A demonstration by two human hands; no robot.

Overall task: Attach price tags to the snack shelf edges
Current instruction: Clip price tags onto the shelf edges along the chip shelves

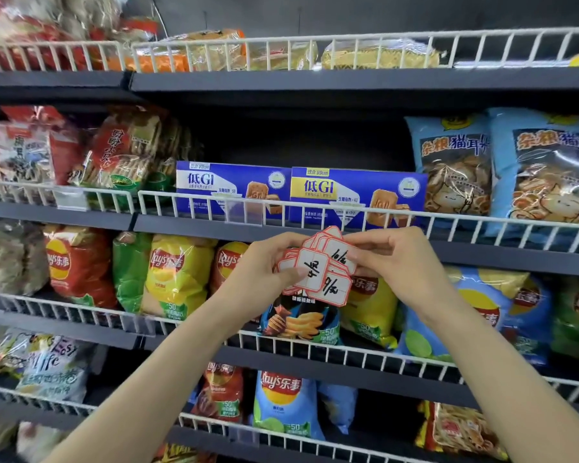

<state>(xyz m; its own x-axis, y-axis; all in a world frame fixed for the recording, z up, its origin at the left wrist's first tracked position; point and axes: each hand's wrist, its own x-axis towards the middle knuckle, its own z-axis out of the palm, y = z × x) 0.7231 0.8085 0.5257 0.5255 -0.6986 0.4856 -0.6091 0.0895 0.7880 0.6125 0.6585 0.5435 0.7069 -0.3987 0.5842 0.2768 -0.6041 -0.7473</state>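
Head view. A fanned stack of price tags [318, 267], red-bordered white cards with handwritten figures, was held in front of the snack shelves, level with the dark shelf edge [194, 225] beneath the blue biscuit boxes [358, 195]. The stack was gripped by the left hand [268, 267], thumb laid across the face of the front card and fingers curled behind. The right hand [386, 259] was closed on the right side of the fan, its fingertips pinching the rear cards; which single card was being drawn could not be told.

Fittings recorded: white wire rails [348, 217] along each shelf front; a clear plastic tag holder [239, 212] clipped to the rail before the biscuit boxes, seemingly without a card; a second clear holder [71, 197] on the rail to the left. Crisp bags [178, 272] were stocked on the shelf below.

Step judged in hand: selection of one tag from the stack. It was judged best done by sliding a single card sideways while the thumb pinned the rest, so that none dropped; the written figure was to be matched to the product before the card was slid squarely into the nearest holder.
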